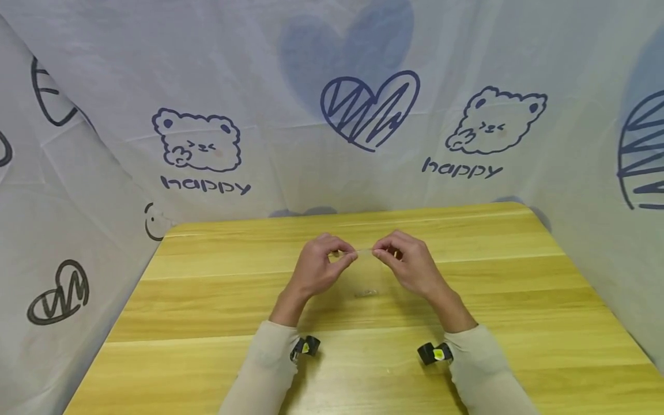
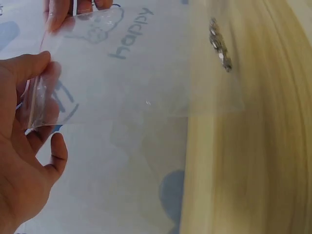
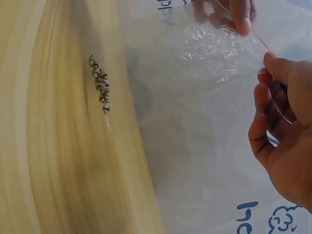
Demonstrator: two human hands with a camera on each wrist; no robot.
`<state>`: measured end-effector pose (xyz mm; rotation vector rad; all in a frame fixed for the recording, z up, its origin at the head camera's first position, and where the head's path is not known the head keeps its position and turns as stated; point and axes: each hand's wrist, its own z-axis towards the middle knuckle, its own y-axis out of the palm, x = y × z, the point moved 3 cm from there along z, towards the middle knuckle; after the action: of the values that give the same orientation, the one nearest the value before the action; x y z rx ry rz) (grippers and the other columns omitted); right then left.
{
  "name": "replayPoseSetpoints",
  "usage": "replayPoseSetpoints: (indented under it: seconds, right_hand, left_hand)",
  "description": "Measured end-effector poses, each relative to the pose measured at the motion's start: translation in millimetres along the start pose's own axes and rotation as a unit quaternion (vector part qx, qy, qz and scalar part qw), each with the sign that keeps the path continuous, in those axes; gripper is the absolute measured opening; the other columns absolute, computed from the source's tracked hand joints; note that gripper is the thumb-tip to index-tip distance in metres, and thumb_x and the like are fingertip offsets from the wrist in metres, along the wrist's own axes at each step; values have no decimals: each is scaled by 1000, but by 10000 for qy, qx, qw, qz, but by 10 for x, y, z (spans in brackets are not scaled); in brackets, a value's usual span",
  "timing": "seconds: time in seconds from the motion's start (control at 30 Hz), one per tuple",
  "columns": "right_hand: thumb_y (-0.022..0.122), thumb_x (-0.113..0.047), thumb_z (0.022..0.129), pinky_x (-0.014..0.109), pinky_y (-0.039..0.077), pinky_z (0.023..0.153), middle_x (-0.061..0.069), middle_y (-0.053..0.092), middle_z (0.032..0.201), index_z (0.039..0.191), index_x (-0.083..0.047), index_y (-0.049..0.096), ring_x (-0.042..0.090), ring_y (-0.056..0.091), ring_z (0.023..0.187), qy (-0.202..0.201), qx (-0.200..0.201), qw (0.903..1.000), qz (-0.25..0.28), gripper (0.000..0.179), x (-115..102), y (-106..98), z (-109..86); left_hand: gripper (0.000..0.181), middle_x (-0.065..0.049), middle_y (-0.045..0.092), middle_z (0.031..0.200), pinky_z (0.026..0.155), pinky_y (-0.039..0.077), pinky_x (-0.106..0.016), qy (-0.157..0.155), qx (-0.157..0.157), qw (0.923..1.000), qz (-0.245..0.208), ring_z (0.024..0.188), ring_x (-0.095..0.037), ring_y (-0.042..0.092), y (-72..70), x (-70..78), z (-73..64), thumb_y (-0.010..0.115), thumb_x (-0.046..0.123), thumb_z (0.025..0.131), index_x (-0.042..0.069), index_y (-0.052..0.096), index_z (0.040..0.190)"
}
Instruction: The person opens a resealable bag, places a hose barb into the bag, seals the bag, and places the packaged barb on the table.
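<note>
A clear zip-lock bag (image 2: pixel 131 73) hangs between both hands, its reddish seal strip along the top edge. Small shiny metal pieces (image 3: pixel 100 85) lie gathered at the bag's bottom, their exact kind too small to tell; in the head view these metal pieces (image 1: pixel 366 293) show as a little grey cluster. My left hand (image 1: pixel 317 265) pinches the top edge between thumb and forefinger on the left. On the right, my right hand (image 1: pixel 410 262) pinches the same edge, a short gap from the left hand.
A wood-grain table (image 1: pixel 207 305) spreads under the arms. Behind it hangs a white cloth (image 1: pixel 290 155) printed with hearts, bears and lettering. A small black wrist camera (image 1: pixel 306 346) sits at the left cuff, and another black wrist camera (image 1: pixel 433 353) at the right cuff.
</note>
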<state>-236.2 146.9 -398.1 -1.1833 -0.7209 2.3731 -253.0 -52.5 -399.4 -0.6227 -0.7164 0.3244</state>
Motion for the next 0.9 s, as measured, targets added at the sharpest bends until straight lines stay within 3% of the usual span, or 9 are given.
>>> replayPoseSetpoints:
  seconds: [0.27, 0.53, 0.9]
  right_hand:
    - [66, -19, 91, 22, 44, 60, -4, 62, 83, 93, -14, 71, 7, 49, 67, -96, -22, 9999, -22, 7, -20, 49, -10]
    - [68, -19, 90, 21, 43, 58, -5, 63, 81, 91, -15, 73, 6, 49, 65, -180, 52, 9998, 3, 7, -28, 81, -15]
    - [63, -17, 94, 23, 44, 63, -3, 62, 84, 94, -13, 69, 7, 49, 69, -296, -211, 9990, -246, 7, -63, 105, -19]
  left_hand:
    - [14, 0, 75, 83, 65, 47, -30, 267, 85, 9993, 246, 74, -17, 61, -8, 36, 22, 72, 26, 88, 13, 76, 87]
    - [12, 3, 75, 83, 64, 38, -28, 523, 91, 9962, 686, 71, -18, 60, 22, 90, 35, 70, 26, 89, 15, 76, 87]
    - [12, 4, 73, 82, 68, 38, -34, 449, 109, 9947, 921, 69, -16, 56, 70, 131, 13, 68, 25, 90, 16, 74, 86]
